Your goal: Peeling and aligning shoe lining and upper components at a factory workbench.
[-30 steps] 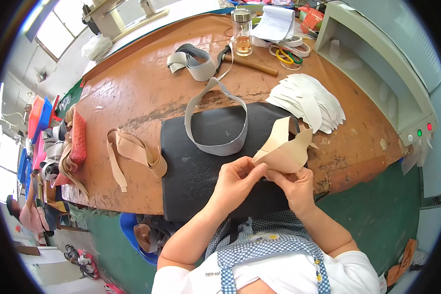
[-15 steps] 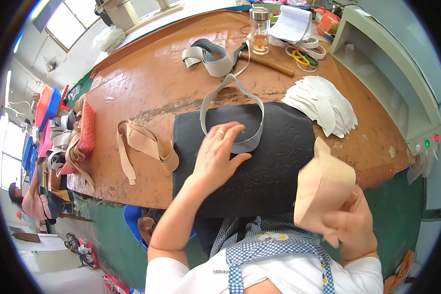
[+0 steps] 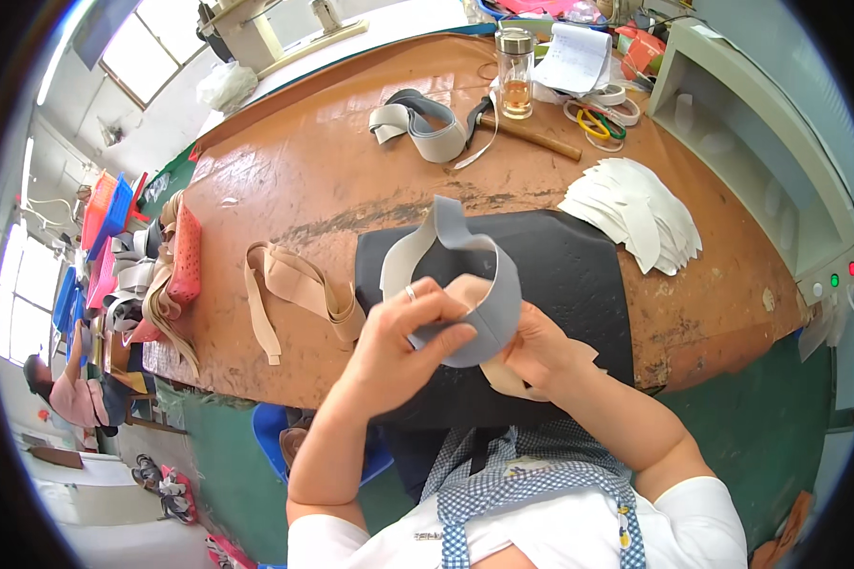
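Note:
A grey fabric strip [image 3: 494, 327], bent into a loop and pale on its inner side, is raised over a black mat [image 3: 579, 275]. My left hand [image 3: 399, 341], with a ring on one finger, is closed on the near left side of the loop. My right hand [image 3: 533, 349] grips the loop's right side, its fingertips partly hidden behind the fabric. Below the right hand and wrist a beige fabric piece [image 3: 510, 381] shows; whether it rests on the mat or hangs from that hand I cannot tell.
Left of the mat lies a folded beige strip [image 3: 299, 280]. Beyond are a grey strip roll [image 3: 436, 142], a wooden-handled tool [image 3: 541, 140] and a glass bottle [image 3: 515, 81]. White cut pieces [image 3: 636, 213] fan out at right. A red basket [image 3: 188, 256] holds strips. Someone sits far left.
My right hand has come in from the right with the beige piece and now grips the grey loop. My left hand has closed on the loop, which is lifted and turned nearer.

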Action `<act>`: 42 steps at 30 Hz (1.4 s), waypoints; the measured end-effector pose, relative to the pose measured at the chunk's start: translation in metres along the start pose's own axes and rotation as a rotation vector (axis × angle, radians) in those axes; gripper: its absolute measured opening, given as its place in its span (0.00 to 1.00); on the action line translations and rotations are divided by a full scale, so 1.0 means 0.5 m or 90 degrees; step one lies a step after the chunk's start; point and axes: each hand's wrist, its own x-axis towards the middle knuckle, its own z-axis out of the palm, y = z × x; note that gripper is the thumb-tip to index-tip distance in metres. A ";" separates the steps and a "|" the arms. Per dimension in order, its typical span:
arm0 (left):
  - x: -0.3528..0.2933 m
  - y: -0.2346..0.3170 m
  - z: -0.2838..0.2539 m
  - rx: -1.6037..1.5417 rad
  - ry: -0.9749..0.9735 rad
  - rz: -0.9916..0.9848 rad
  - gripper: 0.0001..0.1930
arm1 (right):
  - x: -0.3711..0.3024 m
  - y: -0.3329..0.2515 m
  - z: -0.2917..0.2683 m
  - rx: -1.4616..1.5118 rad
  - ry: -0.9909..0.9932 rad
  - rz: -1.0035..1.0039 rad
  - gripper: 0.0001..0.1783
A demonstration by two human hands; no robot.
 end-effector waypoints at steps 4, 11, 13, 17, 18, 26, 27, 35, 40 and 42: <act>-0.041 -0.016 0.025 -0.004 0.068 -0.068 0.08 | 0.024 0.004 -0.024 -0.081 -0.180 -0.053 0.15; -0.065 -0.047 0.054 -0.153 0.153 -0.106 0.10 | -0.008 0.004 -0.058 -0.211 -0.073 -0.053 0.10; -0.067 -0.050 0.057 -0.234 0.173 -0.133 0.10 | -0.015 0.010 -0.036 -0.191 -0.049 -0.047 0.10; -0.063 -0.057 0.056 -0.354 0.183 -0.183 0.18 | -0.016 0.012 -0.063 -0.173 -0.076 -0.031 0.14; -0.063 -0.060 0.057 -0.369 0.172 -0.198 0.18 | -0.016 0.013 -0.063 -0.165 -0.070 -0.028 0.14; -0.059 -0.054 0.055 -0.394 0.156 -0.230 0.14 | -0.016 0.014 -0.062 -0.183 -0.026 -0.026 0.13; -0.059 -0.053 0.055 -0.399 0.154 -0.233 0.14 | -0.016 0.015 -0.064 -0.179 -0.031 -0.027 0.13; -0.061 -0.062 0.054 -0.407 0.157 -0.238 0.12 | -0.015 0.018 -0.068 -0.155 -0.035 -0.026 0.12; -0.068 -0.083 0.058 -0.416 0.157 -0.274 0.10 | -0.022 0.024 -0.041 -0.283 0.031 -0.094 0.18; -0.069 -0.087 0.059 -0.304 0.173 -0.255 0.07 | -0.011 0.037 -0.054 -0.367 0.061 -0.222 0.20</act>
